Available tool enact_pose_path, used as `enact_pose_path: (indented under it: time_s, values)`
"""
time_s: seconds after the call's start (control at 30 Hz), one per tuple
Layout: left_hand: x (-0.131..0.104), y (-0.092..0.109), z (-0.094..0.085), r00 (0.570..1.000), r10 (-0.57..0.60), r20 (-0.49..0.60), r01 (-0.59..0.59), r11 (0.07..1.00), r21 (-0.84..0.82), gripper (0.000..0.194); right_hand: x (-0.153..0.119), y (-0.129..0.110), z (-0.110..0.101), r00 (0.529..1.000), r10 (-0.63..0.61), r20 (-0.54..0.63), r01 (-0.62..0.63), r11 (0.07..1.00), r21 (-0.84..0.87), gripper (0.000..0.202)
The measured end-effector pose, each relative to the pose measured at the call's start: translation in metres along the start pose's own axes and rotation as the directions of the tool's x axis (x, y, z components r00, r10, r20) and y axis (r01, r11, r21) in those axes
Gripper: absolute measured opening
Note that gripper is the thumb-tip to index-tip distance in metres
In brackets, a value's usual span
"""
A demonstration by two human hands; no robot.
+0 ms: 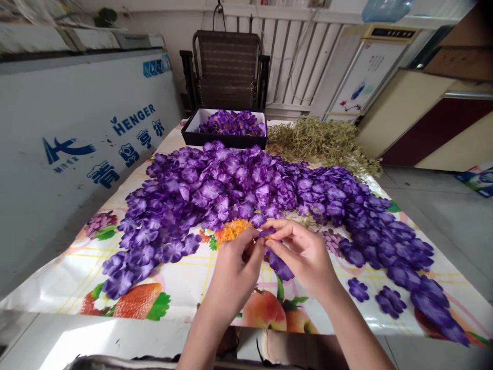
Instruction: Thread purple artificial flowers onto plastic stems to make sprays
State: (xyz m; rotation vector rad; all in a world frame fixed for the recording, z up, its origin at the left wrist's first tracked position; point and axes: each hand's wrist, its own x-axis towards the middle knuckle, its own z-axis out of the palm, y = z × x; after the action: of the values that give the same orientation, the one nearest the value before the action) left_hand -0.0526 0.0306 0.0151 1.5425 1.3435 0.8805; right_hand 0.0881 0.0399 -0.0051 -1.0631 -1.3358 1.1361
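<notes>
Near the front middle of the table, my left hand (239, 262) and my right hand (298, 252) meet at the fingertips. Both pinch a small purple petal piece (266, 233) with a bit of orange at it; the fingers hide part of it. Just beyond and left of them lies a small heap of orange flower centres (234, 229). A wide pile of purple fabric petals (219, 185) curves round behind the hands and down both sides. More purple petals (280, 264) lie under my right hand.
A black box (223, 140) of purple flowers stands at the table's far edge, beside a heap of green stems (323, 141). Two loose petals (358, 290) lie at the right front. Behind are a chair (229, 69), a white freezer (84, 118) at left and a cabinet (435, 118) at right.
</notes>
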Motion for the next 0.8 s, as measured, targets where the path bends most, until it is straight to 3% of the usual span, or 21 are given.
enact_pose_path:
  time_s: [0.13,0.4,0.53,0.67,0.8]
  values:
    - [-0.001,0.002,0.000,1.000,0.001,0.007,-0.001,1.000,0.017,0.027,-0.003,0.000,-0.003,0.999,0.037,-0.018,-0.037,0.999,0.002,0.011]
    - [-0.003,-0.002,0.001,0.998,0.059,0.036,-0.062,0.994,0.095,0.026,0.000,-0.004,-0.009,0.997,-0.069,0.040,0.073,0.991,-0.116,0.015]
    - [-0.003,-0.003,0.002,0.995,0.096,0.023,-0.098,0.983,0.152,0.025,0.000,-0.005,-0.009,0.999,-0.045,0.021,0.047,0.992,-0.115,0.013]
    - [-0.001,-0.006,0.001,0.986,0.147,-0.073,-0.122,0.955,0.272,0.018,0.000,-0.009,-0.016,0.997,0.071,0.003,-0.071,0.991,0.112,0.013]
    - [0.002,-0.013,-0.002,0.918,0.366,-0.153,-0.252,0.835,0.490,0.028,0.003,-0.018,-0.031,0.983,0.137,0.121,-0.171,0.922,0.349,0.018]
